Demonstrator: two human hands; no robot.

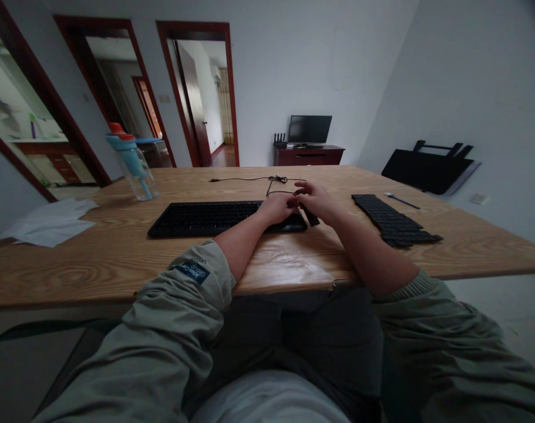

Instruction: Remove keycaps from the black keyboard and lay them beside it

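A black keyboard [209, 218] with a cable lies across the wooden table in front of me. My left hand [276, 208] is over its right part, fingers closed near my right hand, and what they hold is too small to make out. My right hand [315, 201] meets it at the keyboard's right end, its fingers bent round a small dark object [310, 216] that slants down beside the keyboard. Rows of loose black keycaps [388, 219] lie to the right. Beyond them is a blue brush [401, 200] with a white tip.
A clear bottle with blue and red parts [135, 164] stands at the table's back left. White tissue [51, 222] lies at the left edge. The coiled cable [276, 178] runs behind the keyboard. A monitor [310, 129] stands on a far cabinet, and a folded black chair [428, 169] is at the right.
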